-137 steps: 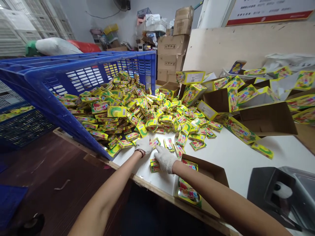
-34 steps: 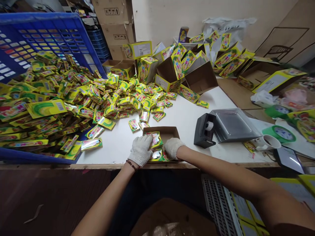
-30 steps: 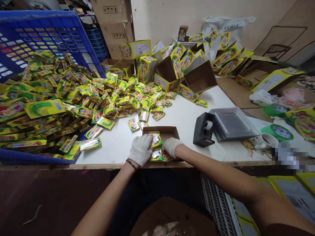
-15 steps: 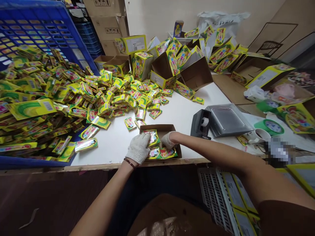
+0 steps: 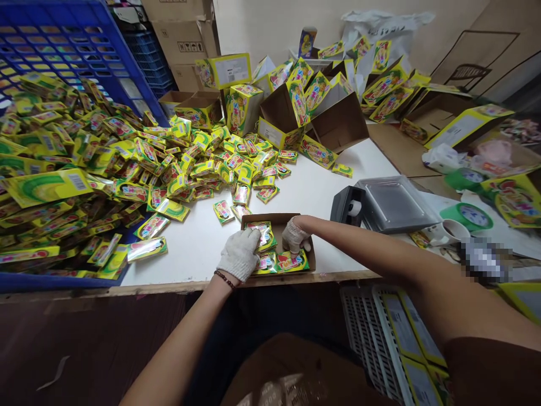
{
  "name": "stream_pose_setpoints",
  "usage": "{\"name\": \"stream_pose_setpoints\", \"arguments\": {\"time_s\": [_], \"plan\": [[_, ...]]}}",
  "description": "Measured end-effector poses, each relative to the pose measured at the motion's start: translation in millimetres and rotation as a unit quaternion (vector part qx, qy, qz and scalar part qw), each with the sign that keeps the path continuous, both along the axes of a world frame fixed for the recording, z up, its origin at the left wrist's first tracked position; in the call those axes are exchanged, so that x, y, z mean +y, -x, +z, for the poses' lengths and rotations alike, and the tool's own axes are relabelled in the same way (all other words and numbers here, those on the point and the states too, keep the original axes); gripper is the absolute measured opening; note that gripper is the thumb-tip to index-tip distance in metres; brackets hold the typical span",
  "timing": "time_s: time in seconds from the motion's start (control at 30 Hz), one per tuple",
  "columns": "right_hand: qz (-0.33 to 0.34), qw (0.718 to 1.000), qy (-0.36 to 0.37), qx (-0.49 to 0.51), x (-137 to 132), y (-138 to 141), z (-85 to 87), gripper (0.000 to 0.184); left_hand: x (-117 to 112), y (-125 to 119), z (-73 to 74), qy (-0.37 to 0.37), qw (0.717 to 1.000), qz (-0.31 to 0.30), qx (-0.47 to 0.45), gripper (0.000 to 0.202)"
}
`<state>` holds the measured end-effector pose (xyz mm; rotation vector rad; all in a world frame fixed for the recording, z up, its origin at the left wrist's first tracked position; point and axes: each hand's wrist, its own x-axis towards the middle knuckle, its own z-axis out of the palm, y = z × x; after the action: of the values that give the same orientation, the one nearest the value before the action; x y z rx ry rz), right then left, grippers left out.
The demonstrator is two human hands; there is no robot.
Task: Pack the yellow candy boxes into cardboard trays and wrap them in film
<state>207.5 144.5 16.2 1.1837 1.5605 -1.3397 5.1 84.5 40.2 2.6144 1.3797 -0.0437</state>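
In the head view, an open cardboard box stands at the table's front edge, with several small yellow-green packs laid inside. My left hand, in a white knitted glove, grips the box's left side, its fingertips reaching over the wall onto a pack there. Down in the right part of the box is my gloved right hand; its thumb stands apart from the fingers, which point at the bottom. No pack shows in it. Two loose packs, one of them this pack, lie just behind the box.
A large heap of packs spills from a blue crate on the left. Empty display boxes pile up at the back. To the right are a tape dispenser, a clear plastic tray, green tape and a mug.
My right hand has lifted slightly and shifted right inside the box, its thumb now spread. My left hand stays at the box's left side. The view has tilted a little.
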Motion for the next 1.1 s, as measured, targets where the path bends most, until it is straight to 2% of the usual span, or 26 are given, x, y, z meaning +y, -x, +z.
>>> {"name": "stream_pose_setpoints", "arguments": {"time_s": [0.13,0.27,0.33,0.43,0.57,0.67,0.77,0.87,0.93,1.0,1.07,1.1], "plan": [[0.02,0.999,0.047,-0.005,3,-10,2.0,0.054,-1,-2,2.9,0.001,1.0,-0.005,0.014,0.033],[0.059,0.997,0.036,-0.014,-1,-3,2.1,0.047,-1,-2,3.7,-0.001,1.0,-0.005,0.02,0.034],[0.085,0.996,0.003,-0.019,-9,4,1.6,0.043,-1,-2,3.5,-0.004,1.0,-0.005,0.02,0.034],[0.117,0.989,-0.084,-0.029,-25,15,3.5,0.036,-1,-1,1.9,-0.007,1.0,-0.006,0.014,0.035],[0.113,0.971,-0.207,-0.05,-51,23,9.1,0.047,-1,1,-3.6,-0.013,1.0,-0.004,-0.002,0.036],[0.097,0.963,-0.247,-0.051,-64,27,9.5,0.052,0,2,-8.0,-0.022,1.0,-0.005,-0.02,0.038],[0.083,0.961,-0.262,-0.044,-65,28,12.3,0.04,0,7,-10.3,-0.035,0.999,-0.003,-0.04,0.041],[0.059,0.949,-0.307,-0.04,-57,19,28.0,0.022,-3,13,-11.0,-0.059,0.994,0.001,-0.091,0.044],[0.033,0.928,-0.369,-0.031,-51,10,44.7,0.031,-6,13,-11.1,-0.1,0.985,-0.014,-0.143,0.048],[0.004,0.895,-0.445,-0.01,-47,4,61.1,0.04,-9,8,-11.3,-0.151,0.972,-0.048,-0.173,0.051],[-0.003,0.873,-0.487,0.027,-45,1,73.2,0.039,-11,-2,-11.8,-0.184,0.965,-0.074,-0.174,0.05],[0.005,0.872,-0.488,0.042,-44,0,77.2,0.036,-11,-7,-12.2,-0.19,0.963,-0.081,-0.175,0.049]]}}
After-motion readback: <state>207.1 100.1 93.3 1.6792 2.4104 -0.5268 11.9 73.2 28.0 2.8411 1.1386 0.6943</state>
